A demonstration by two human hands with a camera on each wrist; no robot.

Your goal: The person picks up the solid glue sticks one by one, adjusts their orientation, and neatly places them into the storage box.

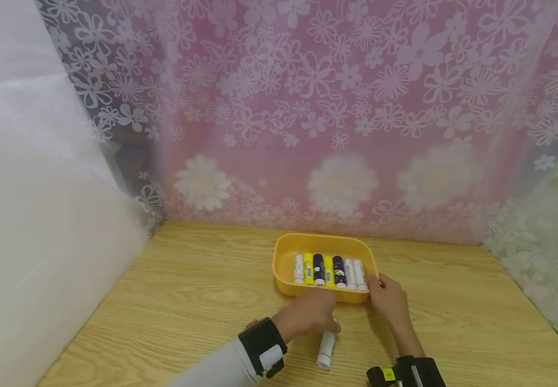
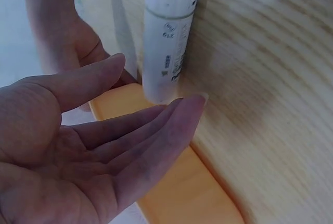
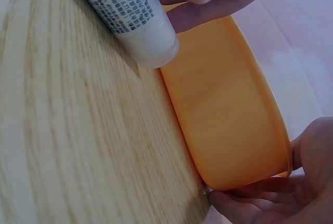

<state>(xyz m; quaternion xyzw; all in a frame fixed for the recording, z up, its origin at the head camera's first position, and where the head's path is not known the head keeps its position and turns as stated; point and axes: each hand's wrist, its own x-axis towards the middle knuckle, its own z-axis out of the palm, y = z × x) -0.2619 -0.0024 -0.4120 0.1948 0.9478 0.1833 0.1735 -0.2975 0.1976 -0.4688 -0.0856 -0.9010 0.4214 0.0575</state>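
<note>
A white glue stick [image 1: 327, 350] [image 2: 167, 47] [image 3: 132, 18] lies on the table in front of a yellow plastic basket [image 1: 356, 245] [image 3: 229, 109]. My left hand [image 1: 311, 313] [image 2: 104, 153] reaches over its far end, thumb and fingers extended and apart; the left wrist view shows the tube just beyond the fingertips, not gripped. At the basket's near right corner, my right hand [image 1: 391, 302] [image 3: 307, 187] pinches the rim and wall between thumb and fingers. Inside the basket, several white, yellow and navy glue sticks [image 1: 329, 271] lie side by side in a row.
The wood-grain table [image 1: 201, 269] extends around the basket on both sides. Behind it hangs a pinkish flowered curtain [image 1: 337, 107], and a white sheet [image 1: 42, 188] borders the left side. Black straps with cameras sit on both wrists.
</note>
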